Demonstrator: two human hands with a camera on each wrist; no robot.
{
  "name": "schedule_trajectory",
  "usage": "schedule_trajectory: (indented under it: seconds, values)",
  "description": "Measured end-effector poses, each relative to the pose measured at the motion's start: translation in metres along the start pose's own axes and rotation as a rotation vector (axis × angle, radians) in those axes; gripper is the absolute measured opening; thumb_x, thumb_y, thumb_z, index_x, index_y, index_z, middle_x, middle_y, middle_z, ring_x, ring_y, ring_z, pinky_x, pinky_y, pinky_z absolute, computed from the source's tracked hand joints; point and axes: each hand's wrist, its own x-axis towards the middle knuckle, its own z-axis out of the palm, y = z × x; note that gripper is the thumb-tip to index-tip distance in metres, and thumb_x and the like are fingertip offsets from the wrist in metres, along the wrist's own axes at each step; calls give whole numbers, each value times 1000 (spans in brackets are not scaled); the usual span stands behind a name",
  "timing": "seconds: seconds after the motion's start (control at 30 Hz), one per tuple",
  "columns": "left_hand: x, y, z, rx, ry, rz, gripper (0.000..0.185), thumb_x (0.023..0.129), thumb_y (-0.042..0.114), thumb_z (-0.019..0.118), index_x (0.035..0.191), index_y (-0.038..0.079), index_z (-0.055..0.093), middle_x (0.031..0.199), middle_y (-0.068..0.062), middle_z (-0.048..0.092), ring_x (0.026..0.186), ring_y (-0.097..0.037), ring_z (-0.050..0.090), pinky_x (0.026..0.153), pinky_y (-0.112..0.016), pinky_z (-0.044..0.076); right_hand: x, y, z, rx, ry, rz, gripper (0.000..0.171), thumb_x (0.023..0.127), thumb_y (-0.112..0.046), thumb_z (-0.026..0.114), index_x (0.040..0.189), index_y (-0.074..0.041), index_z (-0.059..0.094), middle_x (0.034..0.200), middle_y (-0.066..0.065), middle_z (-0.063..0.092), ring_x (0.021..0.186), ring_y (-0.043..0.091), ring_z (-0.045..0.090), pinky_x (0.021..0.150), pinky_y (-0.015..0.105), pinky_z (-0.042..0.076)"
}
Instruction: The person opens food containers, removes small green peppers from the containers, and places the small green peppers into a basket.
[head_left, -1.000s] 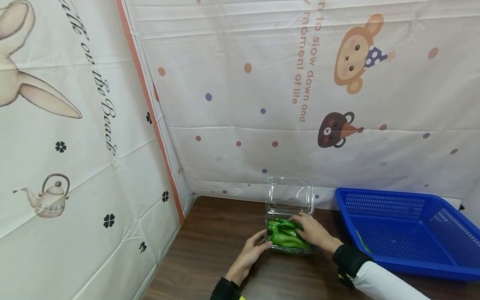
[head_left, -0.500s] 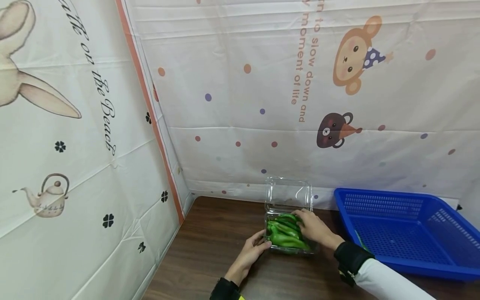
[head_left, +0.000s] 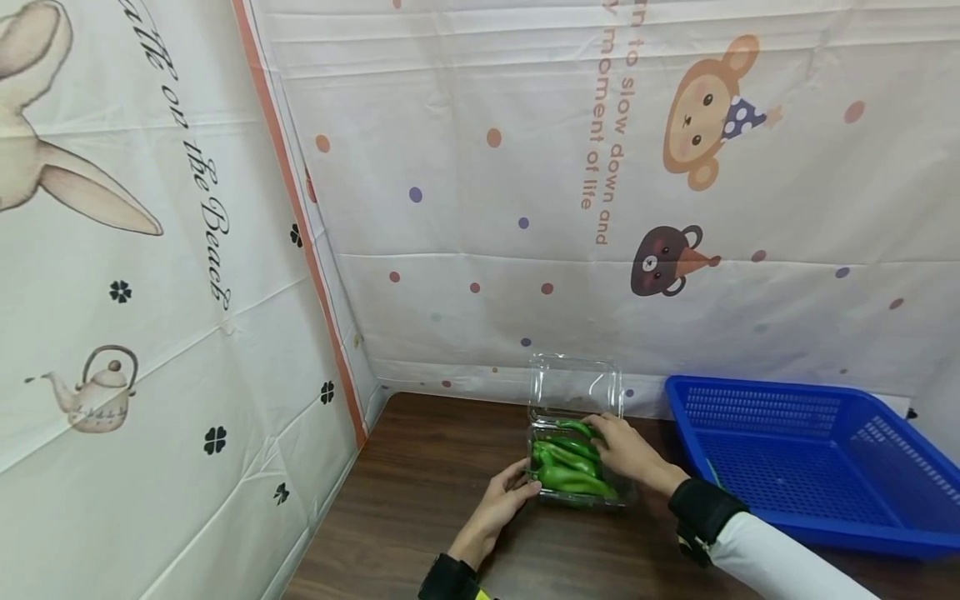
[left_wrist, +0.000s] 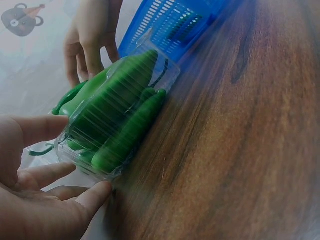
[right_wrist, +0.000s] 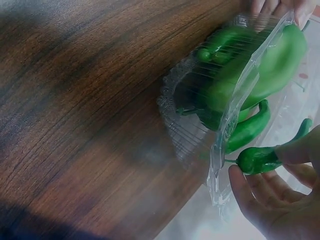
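Clear box (head_left: 576, 467) of peppers (head_left: 570, 467) sat on the table (head_left: 420, 500), lid up, just left of the basket (head_left: 810, 458). Left hand (head_left: 501, 504) lay relaxed, fingers touching the box's near-left corner. Only the right wrist view showed the right hand (right_wrist: 272, 192) pinching one pepper (right_wrist: 257, 159).

A dark wood-grain table (head_left: 420, 500) fills the corner between the printed cloths. On it stands a clear plastic clamshell box (head_left: 573, 467) (lid upright, green peppers inside), and well to its right lies a blue perforated basket (head_left: 810, 458).
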Motion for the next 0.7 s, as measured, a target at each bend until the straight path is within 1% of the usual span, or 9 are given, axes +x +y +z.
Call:
schedule_trajectory:
  seconds: [0.17,0.33,0.43,0.47,0.53,0.6,0.63,0.7]
  values:
    - [0,0,0,-5,2,5,68,98,26,70,154,3,42,158,-30,38,148,-48,34,119,-57,39,-1,-3,-5,20,-16,18,31,92,5,66,123,3,67,106,18,68,89,27,68,63,32,52]
    - [0,3,0,-3,0,1,68,98,27,71,154,3,43,159,-29,38,149,-48,34,119,-56,39,-1,-1,-8,34,-22,33,31,93,5,64,124,4,66,105,17,68,83,20,64,60,28,46]
    - [0,3,0,0,0,-3,68,98,28,70,154,4,43,159,-29,38,149,-48,34,119,-57,39,-2,1,-10,36,-38,20,32,93,6,63,125,6,64,105,18,68,81,19,63,60,27,44]
    - [0,2,0,-2,1,-4,68,97,28,71,154,4,43,159,-29,38,149,-48,33,119,-57,39,-2,1,-10,43,-43,24,32,94,6,62,125,6,64,106,18,68,84,20,64,61,27,46]
    - [-1,2,0,-1,2,-6,68,97,27,71,154,4,43,159,-30,37,149,-48,33,119,-57,39,-2,2,-12,34,-42,1,32,93,7,62,125,7,64,108,20,69,86,24,66,62,29,47]
    - [-1,2,0,4,3,-2,68,98,27,70,155,4,42,159,-31,37,149,-48,33,118,-57,39,-2,2,-15,27,-30,-19,32,93,8,61,124,7,64,110,21,70,93,29,69,67,34,53]
    - [-1,1,1,5,4,4,68,98,26,70,155,3,42,159,-31,37,148,-49,33,119,-57,39,-2,2,-16,13,-22,-38,32,92,9,61,123,7,65,109,22,71,94,32,69,68,37,55]
    - [-1,1,1,1,6,15,67,98,25,70,154,2,42,159,-31,37,148,-48,34,119,-57,39,-1,1,-19,7,-7,-37,31,91,10,60,122,7,65,111,23,71,99,37,70,74,44,59]
